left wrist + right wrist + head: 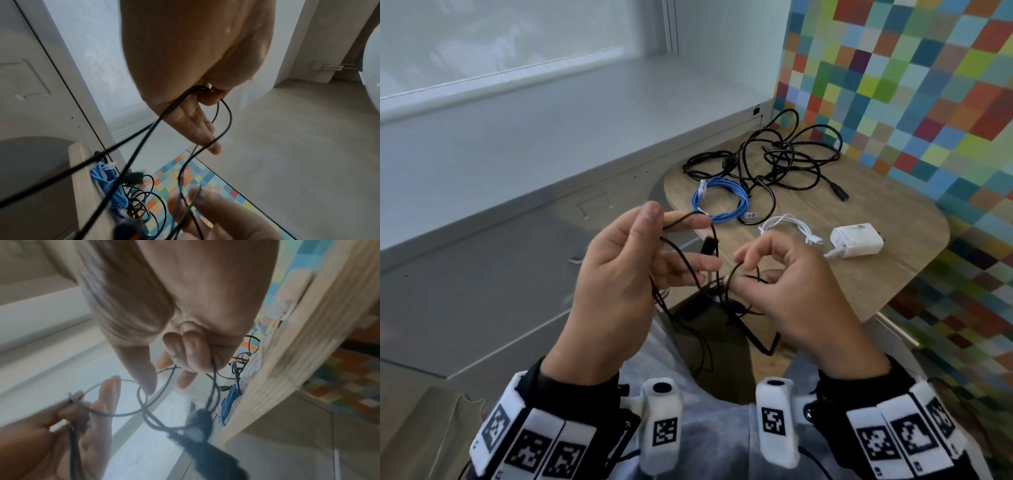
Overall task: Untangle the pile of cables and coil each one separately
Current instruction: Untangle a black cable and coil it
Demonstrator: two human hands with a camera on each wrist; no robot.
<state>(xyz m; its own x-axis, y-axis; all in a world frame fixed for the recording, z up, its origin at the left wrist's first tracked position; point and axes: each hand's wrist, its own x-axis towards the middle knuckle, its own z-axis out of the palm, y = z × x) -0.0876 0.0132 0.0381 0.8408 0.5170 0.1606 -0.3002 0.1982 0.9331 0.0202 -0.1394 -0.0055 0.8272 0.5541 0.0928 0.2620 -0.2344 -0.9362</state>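
Head view: thin black cable [690, 253] is held above the lap, off the surface [859, 281], strung roughly vertically between the hands. Left hand [619, 274] pinches its upper run at thumb and forefinger; right hand [791, 284] pinches a loop beside it.

Left wrist: fingers [197, 128] extended, cable draped across them.

Right wrist: fingers [185, 350] curl round the strand; the dark plug [199, 423] hangs below, nearer this hand.

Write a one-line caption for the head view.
Both hands, left hand and right hand, work a thin black cable above a table holding a blue cable and tangled black cables.
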